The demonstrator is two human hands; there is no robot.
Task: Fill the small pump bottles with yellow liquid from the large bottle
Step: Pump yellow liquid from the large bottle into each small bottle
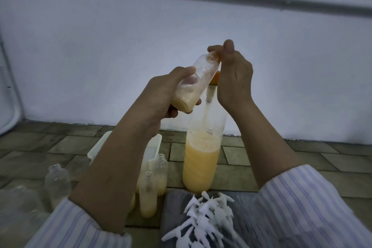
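My left hand grips a small clear bottle, tilted with its open neck up and to the right, a little yellow liquid pooled in its bottom. My right hand holds the orange pump head of the large bottle, fingers curled over its top beside the small bottle's mouth. The large bottle stands on the tiled floor, about half full of yellow liquid. Below my left forearm stand filled small bottles without caps.
Empty clear small bottles stand at the lower left. A white plastic tub sits behind my left arm. A heap of white pump tops lies on a grey cloth at the bottom. A white wall rises behind.
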